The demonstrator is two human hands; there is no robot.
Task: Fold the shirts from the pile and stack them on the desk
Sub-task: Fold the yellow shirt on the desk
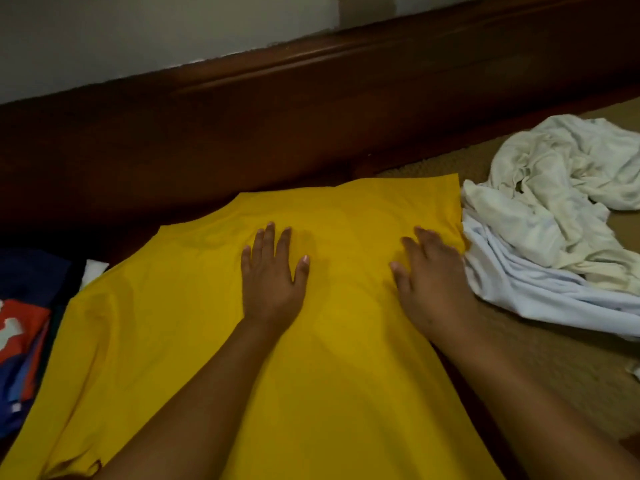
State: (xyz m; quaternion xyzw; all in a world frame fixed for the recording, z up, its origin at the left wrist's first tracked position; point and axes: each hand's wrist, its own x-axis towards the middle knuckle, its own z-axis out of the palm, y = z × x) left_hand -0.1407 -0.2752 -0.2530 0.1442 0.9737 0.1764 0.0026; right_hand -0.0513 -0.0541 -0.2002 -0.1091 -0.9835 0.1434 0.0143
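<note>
A yellow shirt (pixel 194 306) lies spread flat across the middle of the view. My left hand (pixel 273 275) rests palm down on it near its centre, fingers apart. My right hand (pixel 433 275) lies flat on the shirt close to its right edge, fingers spread too. Neither hand grips the cloth. A crumpled pile of white and pale blue shirts (pixel 554 216) sits just right of the yellow shirt, touching its edge. At the far left lies a dark blue and red garment (pixel 24 327), partly under the yellow shirt.
A dark wooden board (pixel 311 109) runs along the far side, with a pale wall (pixel 138 36) above it. Tan woven surface (pixel 571 368) shows at the right under the pile. A small white piece of cloth (pixel 93 271) peeks out at the left.
</note>
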